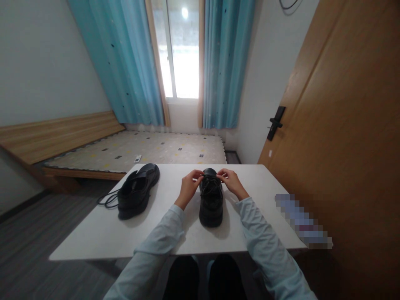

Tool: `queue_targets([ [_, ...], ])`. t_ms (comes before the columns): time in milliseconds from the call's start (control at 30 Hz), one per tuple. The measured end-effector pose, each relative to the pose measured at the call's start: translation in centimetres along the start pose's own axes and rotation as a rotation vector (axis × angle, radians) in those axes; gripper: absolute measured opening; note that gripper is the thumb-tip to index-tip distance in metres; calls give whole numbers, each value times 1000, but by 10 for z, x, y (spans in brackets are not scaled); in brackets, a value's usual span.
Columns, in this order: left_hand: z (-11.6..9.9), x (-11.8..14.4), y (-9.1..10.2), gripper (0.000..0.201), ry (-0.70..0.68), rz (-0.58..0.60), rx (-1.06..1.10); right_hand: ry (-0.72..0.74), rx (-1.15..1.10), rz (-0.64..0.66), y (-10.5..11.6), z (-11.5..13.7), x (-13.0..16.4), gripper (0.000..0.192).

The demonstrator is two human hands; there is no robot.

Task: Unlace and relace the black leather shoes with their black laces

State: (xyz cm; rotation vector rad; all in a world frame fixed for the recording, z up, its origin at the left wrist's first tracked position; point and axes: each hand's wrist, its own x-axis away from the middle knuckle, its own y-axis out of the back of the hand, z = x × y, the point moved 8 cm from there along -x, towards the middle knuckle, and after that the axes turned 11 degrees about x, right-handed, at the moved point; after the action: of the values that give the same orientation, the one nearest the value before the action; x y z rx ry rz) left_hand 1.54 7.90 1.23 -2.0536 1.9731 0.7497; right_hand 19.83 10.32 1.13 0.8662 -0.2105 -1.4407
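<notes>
A black lace-up shoe (211, 214) stands upright on the white table (178, 239) in front of me, its toe pointing away and its heel towards me. Dark shoelace (210, 183) strands lie across its front. My left hand (189, 186) pinches the lace at the left side near the toe. From the opposite side, my right hand (231, 182) pinches the lace with thumb and forefinger. The exact strands between the fingertips are too small to make out. A second black shoe (137, 191) sits at the left of the table, with its loose lace (108, 201) trailing over the edge.
Beyond the table is a bed (150, 148) with a small white remote (138, 158) on it. A wooden door (337, 125) rises close at the right. A pixelated bluish item (301, 221) lies by the table's right edge. Blue curtains (226, 62) flank the window.
</notes>
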Motion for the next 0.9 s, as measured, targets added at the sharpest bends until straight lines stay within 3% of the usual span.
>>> queue_targets([
  [267,3,0,0,24,22,-18,26,-63,36,-69,1,-11,-1,8],
  [467,2,0,-3,17,-20,-4,-10,-87,63,-93,-1,-18,-3,9],
  [700,3,-2,1,28,-11,-35,-80,-19,79,-86,-1,-11,-1,6],
  [900,1,-2,1,23,-23,-35,-73,20,59,-100,7,2,1,6],
])
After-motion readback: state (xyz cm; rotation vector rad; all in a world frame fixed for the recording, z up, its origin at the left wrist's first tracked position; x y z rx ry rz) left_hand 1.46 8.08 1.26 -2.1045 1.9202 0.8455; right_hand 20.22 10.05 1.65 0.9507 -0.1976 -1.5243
